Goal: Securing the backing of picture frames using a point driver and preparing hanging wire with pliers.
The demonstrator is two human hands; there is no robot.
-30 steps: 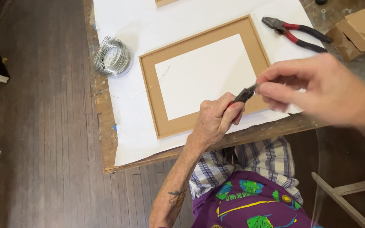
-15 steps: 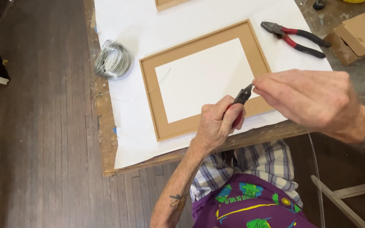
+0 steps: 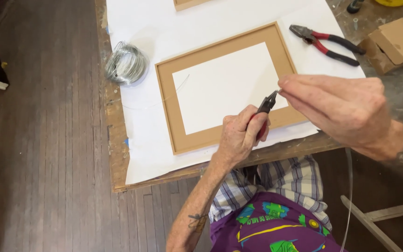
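— While the left hand (image 3: 241, 135) is wrapped round those small red-handled pliers (image 3: 264, 109), where does the nose point?

— Up and to the right, over the lower right edge of the tan picture frame (image 3: 225, 88). That hand's grip is clamped on the handles. The right hand (image 3: 346, 109) comes in from the right, its fingertips (image 3: 288, 88) pinched together at the pliers' tip; whether they pinch a wire end is too small to tell.

— And the frame?

— It lies flat on a white paper sheet (image 3: 164, 32) covering the wooden tabletop (image 3: 117, 140), close to the near edge.

— What else is about?

— A coil of silvery wire (image 3: 126, 63) sits left of the frame, with a fine strand running from it across the paper onto the frame's white centre. Larger red-handled pliers (image 3: 327, 43) lie beyond the frame's far right corner, well apart from both hands, and a small cardboard box (image 3: 392, 44) sits just right of them.
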